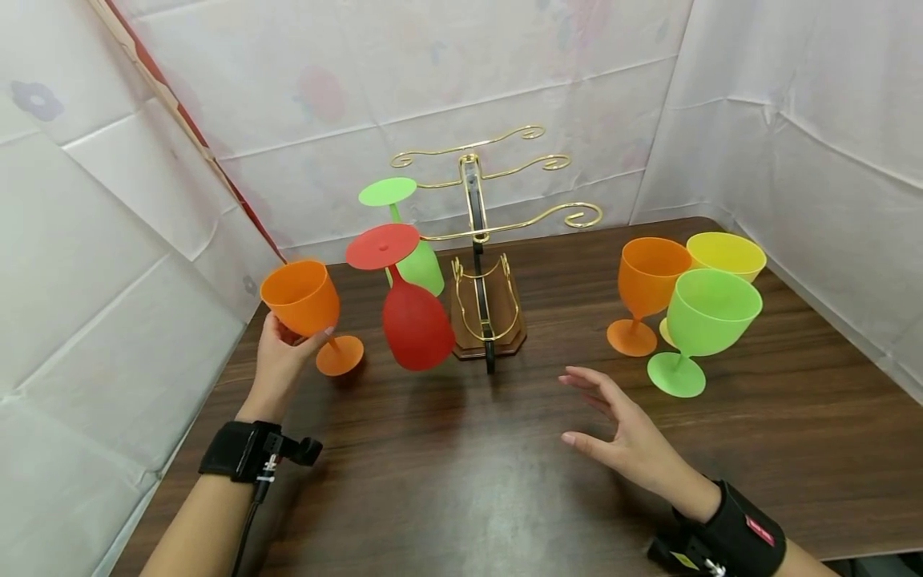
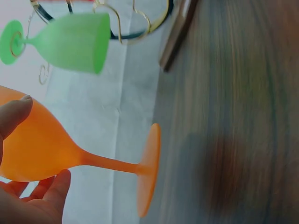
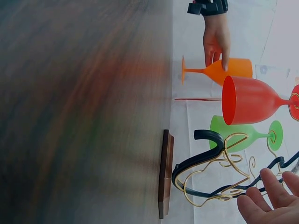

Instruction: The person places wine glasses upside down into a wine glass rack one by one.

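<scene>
Wood-grain table (image 1: 461, 473) under held orange goblet (image 1: 310, 303); creased sheeting (image 1: 288, 72) behind.

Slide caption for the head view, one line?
A left hand grips an orange goblet beside a rack where a red goblet and a green goblet hang inverted; right hand empty.

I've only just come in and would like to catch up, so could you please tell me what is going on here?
A person's left hand grips an orange goblet by its bowl, upright and lifted off the wooden table. The right hand is over the table, holding nothing. A red goblet and a light green goblet hang upside down on the gold-armed stemware rack. To the right, another orange goblet, a yellow goblet and another green goblet stand upright.
</scene>
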A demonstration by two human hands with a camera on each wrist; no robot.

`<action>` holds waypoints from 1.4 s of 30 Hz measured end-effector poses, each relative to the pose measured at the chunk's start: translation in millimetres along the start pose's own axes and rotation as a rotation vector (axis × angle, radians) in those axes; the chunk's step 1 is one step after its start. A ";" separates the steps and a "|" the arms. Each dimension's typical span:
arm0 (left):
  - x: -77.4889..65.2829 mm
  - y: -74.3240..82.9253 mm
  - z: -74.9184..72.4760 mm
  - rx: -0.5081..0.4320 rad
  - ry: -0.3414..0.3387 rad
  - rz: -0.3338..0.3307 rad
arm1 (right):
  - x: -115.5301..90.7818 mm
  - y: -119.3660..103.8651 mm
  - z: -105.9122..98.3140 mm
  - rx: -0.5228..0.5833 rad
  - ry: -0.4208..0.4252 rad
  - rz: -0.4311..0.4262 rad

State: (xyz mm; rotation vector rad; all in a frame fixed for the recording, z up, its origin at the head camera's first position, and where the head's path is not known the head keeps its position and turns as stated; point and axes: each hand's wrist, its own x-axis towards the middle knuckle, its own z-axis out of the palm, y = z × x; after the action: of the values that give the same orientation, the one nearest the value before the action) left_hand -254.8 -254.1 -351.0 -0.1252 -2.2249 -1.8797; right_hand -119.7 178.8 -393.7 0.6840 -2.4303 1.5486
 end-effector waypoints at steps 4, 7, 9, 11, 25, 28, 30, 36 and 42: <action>-14.0 -1.0 -2.2 0.006 -0.049 -0.003 | -0.4 0.4 1.0 0.011 -0.004 -0.007; -27.8 3.5 -1.3 0.017 -0.092 0.002 | -0.7 0.4 1.2 0.024 -0.008 -0.014; -37.4 7.6 -0.1 0.025 -0.121 0.010 | -0.6 0.3 1.1 0.025 -0.005 -0.021; -46.7 11.3 0.6 0.038 -0.152 0.027 | -0.4 0.1 1.1 0.023 -0.002 -0.027; -86.2 25.4 16.6 -0.007 -0.296 0.019 | 2.2 -1.6 2.3 0.021 -0.013 -0.028; -90.8 27.4 26.2 -0.027 -0.344 0.021 | 3.0 -1.8 2.6 0.027 -0.016 -0.030; -93.1 29.2 34.3 -0.036 -0.371 0.017 | 3.0 -1.6 2.6 0.032 -0.017 -0.030; -96.9 36.6 56.9 -0.054 -0.440 0.026 | 3.9 -3.3 4.7 0.046 -0.026 -0.020; -97.9 40.4 76.3 -0.062 -0.506 0.038 | 4.9 -4.9 5.7 0.051 -0.025 -0.033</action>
State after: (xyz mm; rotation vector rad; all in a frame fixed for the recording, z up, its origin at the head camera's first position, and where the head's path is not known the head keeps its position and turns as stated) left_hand -160.2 -164.3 -346.0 -0.7208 -2.4387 -2.0736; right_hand -121.1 170.6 -390.4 0.7525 -2.3924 1.6034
